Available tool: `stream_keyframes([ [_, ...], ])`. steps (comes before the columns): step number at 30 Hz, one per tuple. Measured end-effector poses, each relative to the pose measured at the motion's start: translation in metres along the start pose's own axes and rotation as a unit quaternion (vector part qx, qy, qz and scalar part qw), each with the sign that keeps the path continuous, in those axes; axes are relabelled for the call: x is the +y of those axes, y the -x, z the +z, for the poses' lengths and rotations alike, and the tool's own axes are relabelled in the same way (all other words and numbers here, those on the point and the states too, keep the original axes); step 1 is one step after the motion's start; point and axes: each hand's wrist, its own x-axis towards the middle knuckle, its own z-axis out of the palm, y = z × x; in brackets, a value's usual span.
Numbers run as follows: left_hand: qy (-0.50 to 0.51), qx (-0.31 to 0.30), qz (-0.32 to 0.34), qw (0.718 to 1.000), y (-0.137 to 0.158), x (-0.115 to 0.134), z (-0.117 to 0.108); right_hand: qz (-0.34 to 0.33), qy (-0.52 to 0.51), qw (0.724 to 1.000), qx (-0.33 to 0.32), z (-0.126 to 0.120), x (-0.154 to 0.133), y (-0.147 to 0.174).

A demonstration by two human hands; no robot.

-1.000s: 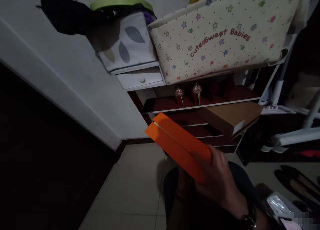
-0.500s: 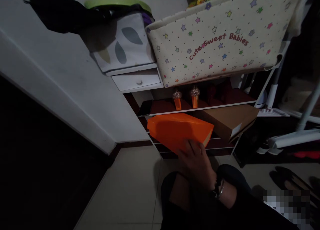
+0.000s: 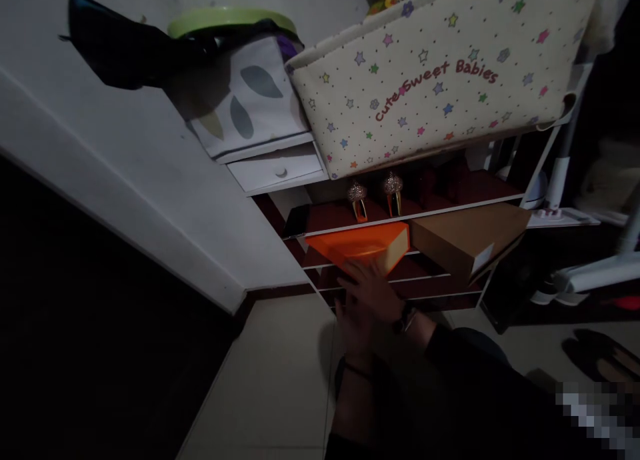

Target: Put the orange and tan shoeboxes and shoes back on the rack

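Observation:
An orange box (image 3: pixel 363 239) sits partly inside the rack, on the level below the shelf with the ornamented heels, its near end sticking out. My right hand (image 3: pixel 376 295) lies against the box's near edge with its fingers stretched out and apart. Just below it, my left hand (image 3: pixel 357 335) is raised with fingers pointing up, partly behind the right hand and near the lower shelves. Whether the left hand touches the box I cannot tell. To the right of the orange box, a brown cardboard box (image 3: pixel 470 237) with a white label juts from the same level.
A pair of glittery-topped heels (image 3: pixel 393 197) and a dark phone-like slab (image 3: pixel 296 221) are on the upper shelf. Above stands a star-patterned fabric bin (image 3: pixel 440 107), beside a small white drawer (image 3: pixel 277 172). Dark shoes (image 3: pixel 600 360) lie on the floor at right.
The orange box has moved farther into the rack, away from me. My right hand has followed it forward, and my left hand has come into view below it.

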Motion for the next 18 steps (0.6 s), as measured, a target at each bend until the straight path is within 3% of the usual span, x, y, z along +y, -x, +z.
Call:
stream_keyframes([
  [2, 0.046, 0.009, -0.003, 0.999, -0.003, 0.006, -0.004, -0.017, 0.034, 0.999, 0.003, -0.019, 0.011, 0.007],
  [5, 0.1, 0.017, -0.001, 0.995, -0.009, 0.009, -0.009, -0.012, 0.045, 0.997, 0.057, -0.066, 0.035, 0.02],
  [9, 0.143, 0.05, 0.04, 0.988, -0.012, 0.014, -0.019, 0.065, 0.129, 0.982, 0.124, -0.153, 0.094, 0.017],
  [12, 0.137, 0.062, 0.055, 0.987, -0.012, 0.023, -0.029, 0.129, 0.203, 0.963, 0.124, -0.208, 0.149, 0.008],
  [15, 0.118, 0.06, 0.064, 0.989, -0.01, 0.028, -0.043, 0.207, 0.254, 0.937, 0.124, -0.239, 0.196, 0.014],
  [18, 0.006, 0.058, 0.076, 0.995, 0.0, 0.021, -0.07, 0.316, 0.272, 0.899, 0.136, -0.247, 0.22, 0.035],
])
